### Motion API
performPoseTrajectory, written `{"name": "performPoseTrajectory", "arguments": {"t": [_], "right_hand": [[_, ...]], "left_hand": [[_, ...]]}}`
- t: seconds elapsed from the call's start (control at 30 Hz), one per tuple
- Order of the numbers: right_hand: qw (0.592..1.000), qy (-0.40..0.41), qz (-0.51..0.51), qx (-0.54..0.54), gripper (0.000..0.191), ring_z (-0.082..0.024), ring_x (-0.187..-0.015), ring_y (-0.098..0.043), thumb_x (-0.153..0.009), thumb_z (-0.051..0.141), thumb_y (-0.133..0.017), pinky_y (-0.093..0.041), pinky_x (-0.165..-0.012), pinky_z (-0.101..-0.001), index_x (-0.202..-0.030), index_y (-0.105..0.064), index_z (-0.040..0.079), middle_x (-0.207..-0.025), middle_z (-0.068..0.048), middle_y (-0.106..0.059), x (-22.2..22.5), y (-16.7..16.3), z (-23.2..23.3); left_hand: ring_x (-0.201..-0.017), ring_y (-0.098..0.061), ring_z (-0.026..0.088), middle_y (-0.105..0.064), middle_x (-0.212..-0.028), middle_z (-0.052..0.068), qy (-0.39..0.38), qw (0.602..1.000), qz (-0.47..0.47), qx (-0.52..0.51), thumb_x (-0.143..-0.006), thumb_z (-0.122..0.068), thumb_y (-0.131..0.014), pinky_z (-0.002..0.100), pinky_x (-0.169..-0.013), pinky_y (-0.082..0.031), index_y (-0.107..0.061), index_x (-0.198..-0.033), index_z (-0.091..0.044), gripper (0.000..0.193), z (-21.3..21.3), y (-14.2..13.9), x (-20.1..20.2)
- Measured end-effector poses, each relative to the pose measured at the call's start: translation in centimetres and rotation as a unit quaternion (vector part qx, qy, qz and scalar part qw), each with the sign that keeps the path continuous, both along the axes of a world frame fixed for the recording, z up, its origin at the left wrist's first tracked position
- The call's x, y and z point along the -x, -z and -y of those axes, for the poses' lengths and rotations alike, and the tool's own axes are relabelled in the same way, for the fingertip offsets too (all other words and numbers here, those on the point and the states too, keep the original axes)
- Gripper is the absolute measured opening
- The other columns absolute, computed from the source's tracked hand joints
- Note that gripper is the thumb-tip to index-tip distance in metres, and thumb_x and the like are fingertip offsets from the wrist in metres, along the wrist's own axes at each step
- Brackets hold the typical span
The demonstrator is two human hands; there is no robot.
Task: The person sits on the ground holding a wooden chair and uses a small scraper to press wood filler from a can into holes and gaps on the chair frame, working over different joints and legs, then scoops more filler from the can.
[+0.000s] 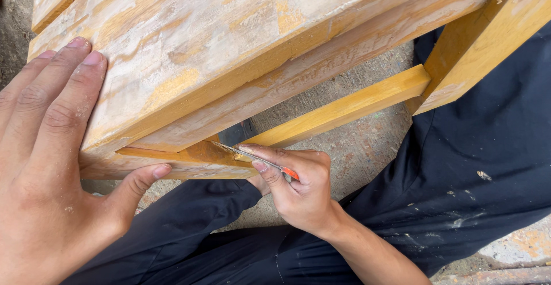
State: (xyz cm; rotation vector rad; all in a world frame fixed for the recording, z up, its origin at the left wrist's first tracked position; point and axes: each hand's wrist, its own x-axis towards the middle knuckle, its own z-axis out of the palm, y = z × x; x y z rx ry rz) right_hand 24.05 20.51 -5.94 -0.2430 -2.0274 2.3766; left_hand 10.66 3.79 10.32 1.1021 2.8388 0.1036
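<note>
Meanwhile left hand [46,176] lies flat on wooden stool [229,38]; right hand [301,190] fingers pinch scraper [258,160].

A rough concrete floor [350,147] carries the yellow wooden stool [229,49] and dark-trousered legs [482,164]

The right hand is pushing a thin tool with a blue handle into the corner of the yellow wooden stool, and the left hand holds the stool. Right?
Not quite: the head view shows the thin tool has an orange-red handle, not blue. The rest holds.
</note>
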Motion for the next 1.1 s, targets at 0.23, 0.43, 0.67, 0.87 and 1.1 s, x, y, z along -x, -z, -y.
{"name": "performPoseTrajectory", "arguments": {"t": [0.23,0.43,0.67,0.87,1.1], "right_hand": [[0.999,-0.039,-0.021,0.023,0.021,-0.011,-0.058,-0.07,-0.101,0.005,-0.068,-0.056,-0.056,-0.023,-0.121,-0.075,0.002,-0.075,-0.009,-0.076,-0.2,0.3,-0.4],[0.997,-0.031,-0.048,0.045,0.019,-0.012,-0.07,-0.077,-0.104,0.005,-0.066,-0.062,-0.064,-0.0232,-0.121,-0.074,0.001,-0.089,-0.012,-0.08,-0.3,0.4,-1.6],[0.999,-0.014,0.001,0.044,0.019,-0.009,-0.053,-0.067,-0.1,0.003,-0.067,-0.051,-0.05,-0.0224,-0.116,-0.076,-0.001,-0.072,-0.009,-0.075,1.2,-0.1,0.1],[0.997,-0.03,-0.074,0.002,0.019,-0.012,-0.063,-0.074,-0.099,0.004,-0.068,-0.056,-0.058,-0.0232,-0.115,-0.076,0.0,-0.081,-0.011,-0.078,1.0,0.0,-1.1],[0.997,-0.001,-0.082,-0.009,0.019,-0.017,-0.077,-0.078,-0.098,0.004,-0.069,-0.059,-0.071,-0.0254,-0.116,-0.076,0.001,-0.095,-0.014,-0.081,1.9,0.4,-0.7]], "left_hand": [[-0.136,-0.05,0.051,-0.053,-0.142,0.035,0.001,1.0,-0.001,0.025,-0.052,-0.022,-0.093,0.056,-0.116,-0.041,-0.05,-0.139,0.015,0.104,0.1,-0.2,0.0],[-0.136,-0.051,0.05,-0.054,-0.144,0.033,0.002,0.999,-0.013,0.045,-0.053,-0.026,-0.093,0.055,-0.116,-0.041,-0.051,-0.141,0.014,0.105,0.3,-0.2,0.1],[-0.137,-0.05,0.048,-0.054,-0.145,0.028,-0.015,0.999,-0.018,0.036,-0.057,-0.028,-0.092,0.053,-0.114,-0.043,-0.05,-0.142,0.008,0.101,0.1,0.0,-0.1],[-0.139,-0.049,0.043,-0.054,-0.149,0.021,-0.043,0.998,-0.019,0.029,-0.059,-0.03,-0.089,0.05,-0.11,-0.046,-0.05,-0.146,0.001,0.1,0.3,0.3,-0.3],[-0.14,-0.047,0.043,-0.051,-0.152,0.017,-0.054,0.999,-0.006,-0.002,-0.062,-0.036,-0.088,0.051,-0.108,-0.044,-0.047,-0.15,-0.005,0.103,0.5,1.1,-0.3]]}}
